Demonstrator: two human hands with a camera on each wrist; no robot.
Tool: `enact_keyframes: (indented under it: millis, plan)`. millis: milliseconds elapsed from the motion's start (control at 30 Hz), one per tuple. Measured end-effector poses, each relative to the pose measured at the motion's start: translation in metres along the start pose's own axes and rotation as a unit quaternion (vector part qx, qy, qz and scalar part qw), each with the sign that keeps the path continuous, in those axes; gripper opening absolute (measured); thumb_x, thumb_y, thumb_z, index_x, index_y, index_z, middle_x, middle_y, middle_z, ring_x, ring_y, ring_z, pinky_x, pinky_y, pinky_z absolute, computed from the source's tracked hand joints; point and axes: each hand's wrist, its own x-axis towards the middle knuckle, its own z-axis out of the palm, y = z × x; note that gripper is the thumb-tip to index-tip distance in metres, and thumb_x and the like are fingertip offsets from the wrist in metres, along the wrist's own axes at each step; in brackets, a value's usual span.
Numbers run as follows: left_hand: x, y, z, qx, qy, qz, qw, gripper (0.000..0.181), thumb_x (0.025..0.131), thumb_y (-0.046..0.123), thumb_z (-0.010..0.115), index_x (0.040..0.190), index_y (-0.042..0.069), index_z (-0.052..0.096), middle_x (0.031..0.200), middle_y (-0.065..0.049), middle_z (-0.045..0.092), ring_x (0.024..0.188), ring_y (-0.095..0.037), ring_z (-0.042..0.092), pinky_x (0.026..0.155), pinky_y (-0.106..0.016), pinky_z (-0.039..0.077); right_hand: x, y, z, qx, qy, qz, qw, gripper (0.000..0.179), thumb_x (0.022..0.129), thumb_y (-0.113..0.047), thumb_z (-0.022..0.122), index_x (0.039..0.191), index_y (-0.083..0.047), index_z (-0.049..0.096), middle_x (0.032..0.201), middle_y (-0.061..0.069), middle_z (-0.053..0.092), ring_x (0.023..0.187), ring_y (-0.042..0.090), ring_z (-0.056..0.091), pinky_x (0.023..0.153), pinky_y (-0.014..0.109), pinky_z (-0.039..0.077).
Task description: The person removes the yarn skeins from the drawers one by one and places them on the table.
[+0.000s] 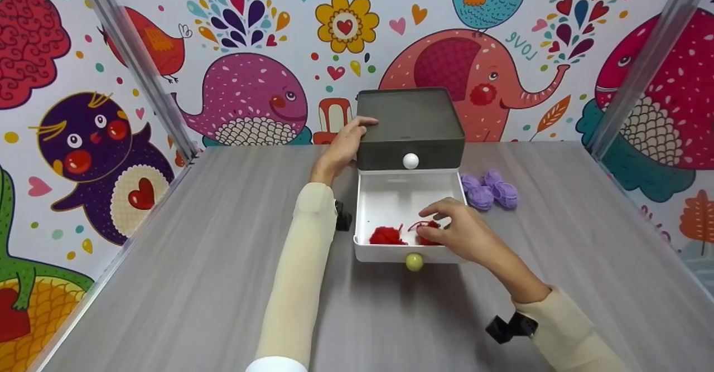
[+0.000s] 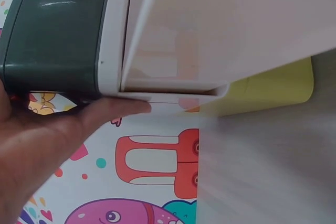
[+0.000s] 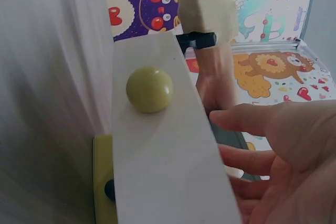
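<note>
A small drawer unit with a dark grey-green top point(image 1: 410, 115) and a white knob stands on the table. Below, its white drawer point(image 1: 362, 204) is pulled out, with a yellow-green knob point(image 3: 149, 89) on the front. Two red yarn balls, one left point(image 1: 387, 235) and one right point(image 1: 428, 231), lie near the drawer's front. My left hand point(image 1: 343, 148) rests against the unit's left side, fingertips over the top edge and thumb straight along the side. Above the right yarn ball, my right hand point(image 1: 466, 230) has thumb and fingers apart; its thumb overlaps that ball.
Several purple yarn balls point(image 1: 491, 189) sit on the grey table point(image 1: 234, 238) just right of the unit. A yellow-green lower section point(image 2: 278, 85) shows beneath the white drawer. Behind stands a wall with cartoon animals point(image 1: 254, 98), framed by metal posts.
</note>
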Motion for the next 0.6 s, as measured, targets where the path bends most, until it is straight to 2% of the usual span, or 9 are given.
enact_keyframes:
  millis: [100,233,433,600]
  plan:
    - [0.000,0.000,0.000,0.000,0.001,-0.001,1.0000,0.041,0.108,0.023,0.027,0.141,0.026,0.051,0.145,-0.012,0.044,0.116,-0.033,0.058,0.098,-0.052,0.052,0.005,0.002,-0.001,-0.014,-0.012,0.005,0.9998,0.035,0.087,-0.023,0.078,0.116,-0.005,0.072,0.121,0.018,0.066,0.112,0.036,0.064,0.089,0.048,0.056]
    - [0.001,0.000,0.000,0.001,0.000,0.000,1.0000,0.040,0.108,0.024,0.028,0.141,0.026,0.051,0.144,-0.013,0.045,0.116,-0.033,0.058,0.098,-0.052,0.052,0.012,0.001,-0.004,-0.028,-0.051,0.039,0.9976,0.042,0.086,-0.024,0.079,0.122,-0.005,0.070,0.127,0.019,0.064,0.116,0.038,0.062,0.091,0.049,0.054]
    - [0.001,0.000,0.000,0.000,0.001,0.000,1.0000,0.040,0.108,0.024,0.027,0.141,0.026,0.051,0.146,-0.012,0.044,0.118,-0.033,0.057,0.100,-0.053,0.051,0.020,-0.004,0.000,-0.064,-0.113,0.047,0.9904,0.047,0.084,-0.020,0.081,0.124,-0.001,0.067,0.119,0.018,0.069,0.100,0.026,0.064,0.090,0.042,0.055]
    - [0.001,-0.001,0.000,0.003,0.003,0.000,1.0000,0.040,0.108,0.024,0.028,0.140,0.027,0.051,0.148,-0.011,0.043,0.122,-0.034,0.055,0.103,-0.054,0.049,0.022,-0.006,0.005,-0.094,-0.118,0.035,0.9879,0.043,0.083,-0.016,0.081,0.119,0.004,0.068,0.108,0.017,0.070,0.091,0.023,0.062,0.088,0.041,0.055]
